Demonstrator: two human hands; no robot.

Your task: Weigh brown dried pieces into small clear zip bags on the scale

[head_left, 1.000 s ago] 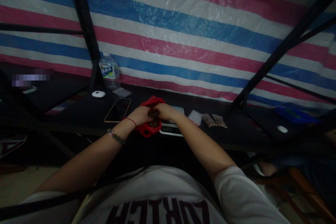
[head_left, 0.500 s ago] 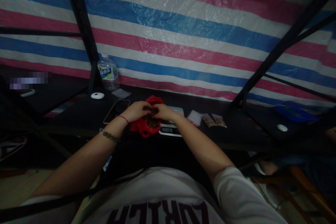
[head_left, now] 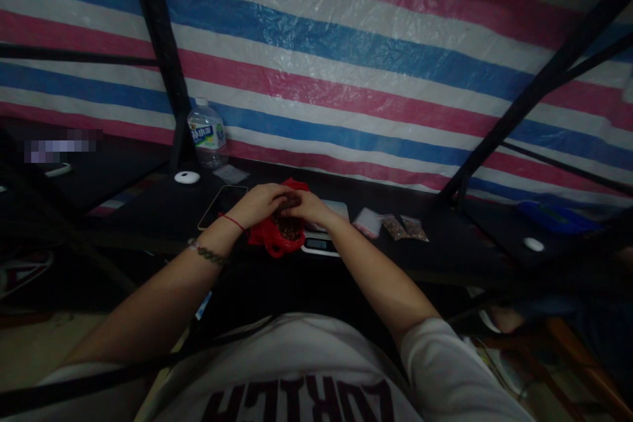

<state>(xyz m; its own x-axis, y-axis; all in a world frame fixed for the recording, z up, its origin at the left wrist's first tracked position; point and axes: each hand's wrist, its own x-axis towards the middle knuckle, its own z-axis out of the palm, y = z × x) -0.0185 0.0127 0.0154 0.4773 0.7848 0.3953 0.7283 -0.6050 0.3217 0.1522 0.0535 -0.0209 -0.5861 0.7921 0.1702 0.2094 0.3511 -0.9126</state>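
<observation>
A red plastic bag (head_left: pixel 271 241) full of small brown pieces lies on the dark table (head_left: pixel 163 214) right in front of me. My left hand (head_left: pixel 261 203) grips the bag's left rim, fingers curled over it. My right hand (head_left: pixel 307 207) has its fingers bunched at the bag's mouth, on the rim or on the brown pieces; I cannot tell which. A small digital scale (head_left: pixel 324 242) stands just right of the bag, partly under my right wrist. Three small clear pouches (head_left: pixel 391 225) lie further right, two of them filled with brown pieces.
A phone (head_left: pixel 221 206) lies face up left of the bag. Behind it stand a water bottle (head_left: pixel 206 137) and a white round disc (head_left: pixel 186 177). Black metal posts (head_left: pixel 158 46) frame the table, and a striped tarp (head_left: pixel 346 59) hangs behind. Another white disc (head_left: pixel 533 244) lies far right.
Both hands have stayed at the red bag's mouth, shifting slightly up and apart; the bag's brown contents show a little more. The camera has moved slightly.
</observation>
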